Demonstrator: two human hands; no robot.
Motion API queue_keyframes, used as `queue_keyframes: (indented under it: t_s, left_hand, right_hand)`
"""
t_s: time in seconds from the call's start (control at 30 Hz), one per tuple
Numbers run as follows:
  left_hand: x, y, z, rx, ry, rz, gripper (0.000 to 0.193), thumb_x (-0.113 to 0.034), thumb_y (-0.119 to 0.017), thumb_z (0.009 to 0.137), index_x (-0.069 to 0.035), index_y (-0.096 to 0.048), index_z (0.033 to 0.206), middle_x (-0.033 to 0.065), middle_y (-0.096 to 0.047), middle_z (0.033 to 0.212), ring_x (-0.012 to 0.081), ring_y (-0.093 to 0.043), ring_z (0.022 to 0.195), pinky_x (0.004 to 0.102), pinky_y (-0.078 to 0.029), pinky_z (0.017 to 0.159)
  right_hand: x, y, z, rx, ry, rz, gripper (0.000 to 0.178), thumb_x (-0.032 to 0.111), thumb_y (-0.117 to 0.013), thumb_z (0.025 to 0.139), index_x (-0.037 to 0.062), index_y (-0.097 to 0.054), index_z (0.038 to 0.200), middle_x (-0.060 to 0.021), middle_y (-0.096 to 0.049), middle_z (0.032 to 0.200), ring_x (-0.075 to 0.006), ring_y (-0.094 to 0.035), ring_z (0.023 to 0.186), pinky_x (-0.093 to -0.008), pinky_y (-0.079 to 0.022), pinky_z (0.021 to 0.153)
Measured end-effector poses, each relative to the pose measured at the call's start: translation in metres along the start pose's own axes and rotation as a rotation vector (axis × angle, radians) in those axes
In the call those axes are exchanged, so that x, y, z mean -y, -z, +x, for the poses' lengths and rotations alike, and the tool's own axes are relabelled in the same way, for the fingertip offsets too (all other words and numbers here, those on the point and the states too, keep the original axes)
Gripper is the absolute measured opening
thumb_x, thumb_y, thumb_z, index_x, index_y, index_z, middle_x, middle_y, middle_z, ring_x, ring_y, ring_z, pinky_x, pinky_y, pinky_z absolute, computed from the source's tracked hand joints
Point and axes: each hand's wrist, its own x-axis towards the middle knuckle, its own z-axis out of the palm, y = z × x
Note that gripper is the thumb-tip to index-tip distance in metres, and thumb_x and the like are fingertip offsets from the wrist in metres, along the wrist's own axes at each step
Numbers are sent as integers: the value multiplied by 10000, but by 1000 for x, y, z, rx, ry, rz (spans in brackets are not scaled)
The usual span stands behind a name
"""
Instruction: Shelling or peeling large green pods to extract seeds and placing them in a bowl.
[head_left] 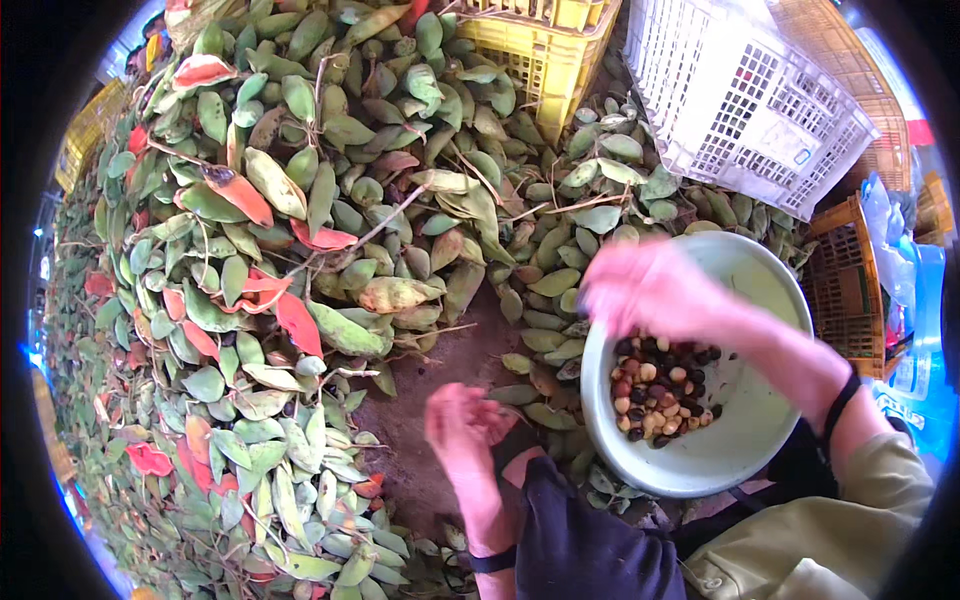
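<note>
My left hand [465, 428] is over the bare brown ground beside the pod heap, its fingers curled in; what they hold, if anything, is hidden. Smeared by motion, my right hand [650, 290] is above the left rim of a pale green basin [745, 440], and its fingers cannot be made out. Inside the basin lies a cluster of round seeds [655, 395], tan, reddish brown and near black. A large heap of green pods [345, 330] spreads to the left and far side, with some split pods [298, 322] showing red-orange insides.
A yellow plastic crate [535, 65] stands at the far side, and a white crate [755, 110] leans to its right. An orange-brown crate [848, 285] and blue plastic [920, 320] are right of the basin. A dry twig [375, 230] lies across the pods.
</note>
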Motion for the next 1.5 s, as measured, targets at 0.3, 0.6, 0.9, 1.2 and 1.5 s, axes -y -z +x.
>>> queue_keyframes:
  t_s: [0.3,0.6,0.9,1.2,1.5]
  left_hand:
    - [-67,27,79,-428,-826,1093,585,-139,-696,818,9,-421,1312,301,-434,1259,442,-475,1116,484,-428,946]
    - [-61,11,135,-390,-719,939,867,-212,-805,690,-12,-276,1347,294,-474,1250,443,-523,1107,462,-423,947]
    - [-49,30,158,-363,-697,732,862,-126,-721,669,-74,-212,1363,229,-456,1283,348,-515,1120,430,-401,969]
    - [-36,-12,117,-388,-653,782,566,15,-553,652,47,-386,1191,279,-552,1066,437,-559,1029,457,-448,886]
    - [31,-21,48,-74,-721,954,738,-171,-695,787,45,-296,1370,327,-342,1353,471,-370,1242,486,-323,1034]
  right_hand:
    - [50,117,31,-445,204,174,327,260,-462,966,-4,-582,1118,-124,-639,877,-155,-599,693,-260,-528,608]
    - [-20,-45,124,67,639,-583,497,243,-712,796,11,-510,1186,-179,-501,1208,-368,-487,1135,-449,-415,947]
    - [-2,-133,182,90,252,-927,876,381,-751,725,244,-263,1440,-263,-419,1211,-433,-534,1020,-502,-441,884]
    - [-73,-140,175,-75,431,-760,635,122,-612,795,221,-354,1367,-251,-467,1134,-416,-607,751,-458,-514,642]
    - [-104,-106,125,83,264,-1046,427,79,-520,807,164,-444,1219,-168,-612,747,-377,-629,704,-464,-496,611]
